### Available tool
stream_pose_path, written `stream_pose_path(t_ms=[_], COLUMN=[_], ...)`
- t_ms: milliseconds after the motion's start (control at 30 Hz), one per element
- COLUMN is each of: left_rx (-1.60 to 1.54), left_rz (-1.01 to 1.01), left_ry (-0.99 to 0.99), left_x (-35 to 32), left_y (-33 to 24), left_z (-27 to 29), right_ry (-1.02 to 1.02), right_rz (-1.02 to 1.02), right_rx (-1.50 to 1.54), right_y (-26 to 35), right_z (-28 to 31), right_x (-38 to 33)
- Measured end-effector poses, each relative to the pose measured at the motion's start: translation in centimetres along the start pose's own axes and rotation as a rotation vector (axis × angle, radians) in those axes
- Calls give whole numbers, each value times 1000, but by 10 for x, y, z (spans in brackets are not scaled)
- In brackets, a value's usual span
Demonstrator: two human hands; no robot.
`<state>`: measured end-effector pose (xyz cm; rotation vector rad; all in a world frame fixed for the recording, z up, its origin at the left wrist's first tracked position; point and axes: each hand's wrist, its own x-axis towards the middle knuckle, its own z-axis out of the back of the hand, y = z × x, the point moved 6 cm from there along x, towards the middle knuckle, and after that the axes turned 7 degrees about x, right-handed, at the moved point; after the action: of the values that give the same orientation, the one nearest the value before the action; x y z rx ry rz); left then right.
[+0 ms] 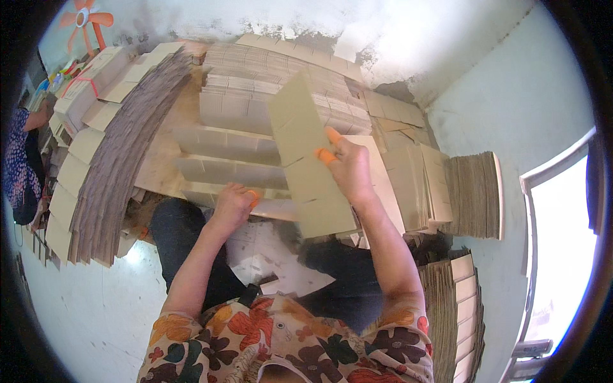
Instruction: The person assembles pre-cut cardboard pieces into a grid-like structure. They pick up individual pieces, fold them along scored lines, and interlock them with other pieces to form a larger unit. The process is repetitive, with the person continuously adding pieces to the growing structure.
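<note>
My right hand [348, 163], with orange finger covers on two fingers, grips a long slotted cardboard strip [306, 166] by its right edge. The strip is raised and tilted, with short slits along it. Over the nearest of several upright cardboard strips [236, 173], my left hand [235, 203] is closed, an orange cover on one finger. Its fingertips are curled out of sight, so whatever they pinch is hidden. The upright strips stand in spaced rows across the work surface, partly behind the raised strip.
Dense stacks of slotted cardboard [236, 83] fill the back. A long leaning stack [121, 159] runs along the left, with another cardboard stack [474, 195] at right and more bundles [450, 313] low on the right. An orange fan [82, 18] and another person [27, 153] are far left.
</note>
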<state>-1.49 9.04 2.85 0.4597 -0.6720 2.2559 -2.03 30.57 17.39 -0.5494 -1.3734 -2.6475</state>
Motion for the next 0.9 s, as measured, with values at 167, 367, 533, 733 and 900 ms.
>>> stream_pose_path(t_ms=[167, 367, 533, 733, 900], left_rx=[-23, -15, -21, 3, -16], left_rz=[-22, -13, -31, -20, -2], left_ry=[-41, -30, -76, -30, 0], left_x=[-1, -2, 1, 4, 6], left_y=[-1, -1, -5, -6, -7], left_z=[2, 2, 8, 9, 7], right_ry=[73, 146, 163, 175, 236], right_rz=[93, 128, 83, 176, 163], right_rx=[-137, -237, -142, -148, -210], right_y=[0, 11, -12, -9, -37], right_z=[-34, -48, -52, -83, -108], right_x=[11, 20, 32, 13, 6])
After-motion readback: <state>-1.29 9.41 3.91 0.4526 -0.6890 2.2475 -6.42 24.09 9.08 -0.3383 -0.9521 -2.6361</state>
